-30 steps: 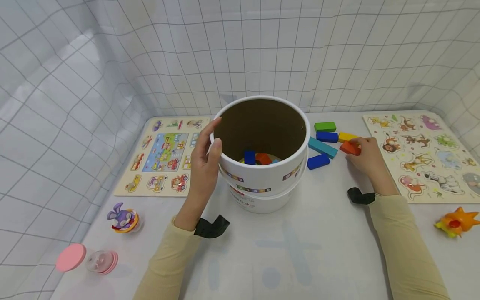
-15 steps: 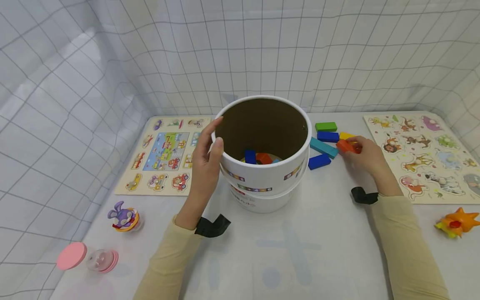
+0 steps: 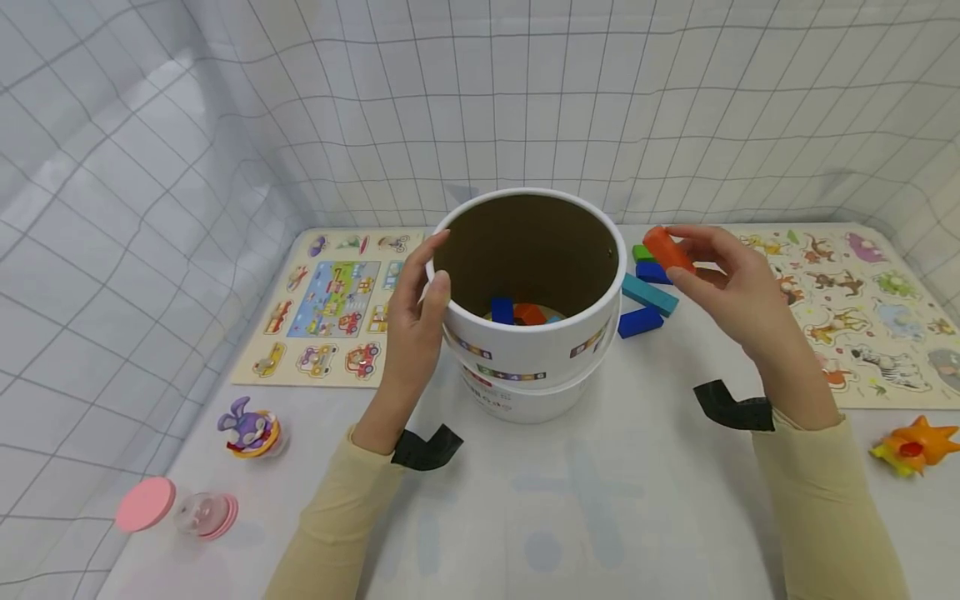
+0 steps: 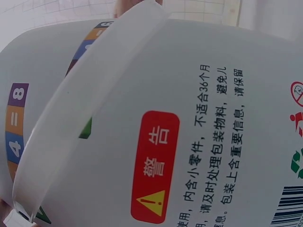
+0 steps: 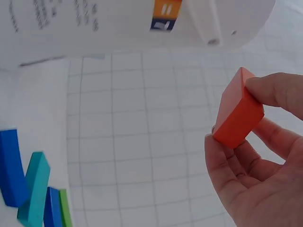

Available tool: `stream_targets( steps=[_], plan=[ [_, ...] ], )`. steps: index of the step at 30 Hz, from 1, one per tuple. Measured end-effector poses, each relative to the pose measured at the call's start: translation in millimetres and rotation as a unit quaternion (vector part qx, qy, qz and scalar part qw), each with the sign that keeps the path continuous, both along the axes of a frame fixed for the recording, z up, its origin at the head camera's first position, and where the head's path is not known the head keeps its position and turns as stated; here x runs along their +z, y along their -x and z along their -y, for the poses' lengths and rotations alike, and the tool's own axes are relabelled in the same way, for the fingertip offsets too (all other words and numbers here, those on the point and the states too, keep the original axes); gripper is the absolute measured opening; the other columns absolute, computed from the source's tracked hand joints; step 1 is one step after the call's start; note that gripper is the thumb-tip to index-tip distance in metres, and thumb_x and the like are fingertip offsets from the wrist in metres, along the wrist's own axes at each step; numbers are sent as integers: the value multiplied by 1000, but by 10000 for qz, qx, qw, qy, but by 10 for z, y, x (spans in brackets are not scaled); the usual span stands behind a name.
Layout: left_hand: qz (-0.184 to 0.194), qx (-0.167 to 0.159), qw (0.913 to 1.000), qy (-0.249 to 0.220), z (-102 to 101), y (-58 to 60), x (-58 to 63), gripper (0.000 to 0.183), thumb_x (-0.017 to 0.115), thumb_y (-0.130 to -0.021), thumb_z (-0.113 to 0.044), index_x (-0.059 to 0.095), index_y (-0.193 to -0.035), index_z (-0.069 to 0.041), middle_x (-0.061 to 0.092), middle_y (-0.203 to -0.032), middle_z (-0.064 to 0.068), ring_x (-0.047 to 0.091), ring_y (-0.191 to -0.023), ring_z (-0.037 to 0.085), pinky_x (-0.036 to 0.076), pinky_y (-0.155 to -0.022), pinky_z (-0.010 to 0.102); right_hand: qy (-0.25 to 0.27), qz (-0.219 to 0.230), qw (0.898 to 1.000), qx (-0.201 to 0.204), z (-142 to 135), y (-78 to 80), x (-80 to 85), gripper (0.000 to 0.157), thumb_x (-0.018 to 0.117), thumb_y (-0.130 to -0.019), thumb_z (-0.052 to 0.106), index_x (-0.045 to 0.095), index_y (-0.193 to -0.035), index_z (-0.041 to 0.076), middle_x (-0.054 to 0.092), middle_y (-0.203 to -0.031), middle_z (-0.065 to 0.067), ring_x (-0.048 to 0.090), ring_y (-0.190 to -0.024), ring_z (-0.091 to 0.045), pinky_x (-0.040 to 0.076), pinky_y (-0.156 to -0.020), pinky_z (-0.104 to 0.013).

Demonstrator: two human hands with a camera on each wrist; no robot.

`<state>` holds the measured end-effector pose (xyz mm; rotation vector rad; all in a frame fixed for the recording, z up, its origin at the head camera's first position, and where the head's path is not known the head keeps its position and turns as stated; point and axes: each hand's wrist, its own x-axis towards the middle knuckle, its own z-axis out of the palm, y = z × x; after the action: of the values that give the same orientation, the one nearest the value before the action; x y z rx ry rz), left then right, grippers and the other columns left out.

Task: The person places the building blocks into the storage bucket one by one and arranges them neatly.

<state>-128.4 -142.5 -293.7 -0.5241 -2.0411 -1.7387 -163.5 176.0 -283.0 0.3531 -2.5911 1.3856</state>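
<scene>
My left hand [image 3: 414,333] grips the left rim of a white bucket [image 3: 517,354], fingertips over its edge. Inside the bucket lie a blue block [image 3: 502,310], a red block [image 3: 529,314] and some other pieces. My right hand [image 3: 753,304] pinches an orange-red block [image 3: 667,250] between thumb and fingers, raised to the right of the bucket. In the right wrist view this block [image 5: 239,113] shows as a rectangular brick. Between bucket and right hand lie a teal block [image 3: 649,295], a blue block [image 3: 641,322], another blue one and a partly hidden green block [image 3: 641,253].
A vehicle puzzle board [image 3: 300,333] lies behind my left hand, an animal puzzle board [image 3: 862,333] at the right. Purple rabbit toy [image 3: 249,429], pink disc [image 3: 146,504] and clear pink-based cup [image 3: 206,514] stand at the left. An orange spiky toy [image 3: 918,444] sits far right.
My right hand has picked up the orange-red block from the pile and lifted it up and slightly left, tilting it. My left hand stays on the bucket rim.
</scene>
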Motion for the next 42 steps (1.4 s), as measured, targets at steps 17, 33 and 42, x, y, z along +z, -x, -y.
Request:
stream_targets(
  steps=[17,33,42],
  plan=[
    [-60,126,9999,102,4,29,-23,54,40,-90,-45,39,-134,-14,34,-138,-4,29,-127,11,30,-101,37,44,-1810,9624,2026,606,-767,377,49,68,-69,-9,59,-115,8,54,-108,-1,49,-98,-14,43,-81,-18],
    [-60,120,9999,67,-13,32,-15,48,40,-91,-35,39,-133,-13,35,-137,-2,28,-128,13,27,-103,35,-142,-2637,9391,2200,755,-858,394,29,60,-84,24,63,-108,8,56,-108,-3,49,-100,-17,42,-84,-16],
    [-72,81,9999,28,-18,32,-6,49,40,-91,-37,39,-133,-12,36,-137,-1,29,-127,13,28,-103,35,-297,-2188,9589,1779,796,-575,449,36,68,-74,2,61,-109,11,56,-108,0,50,-100,-12,43,-83,-20]
  ],
)
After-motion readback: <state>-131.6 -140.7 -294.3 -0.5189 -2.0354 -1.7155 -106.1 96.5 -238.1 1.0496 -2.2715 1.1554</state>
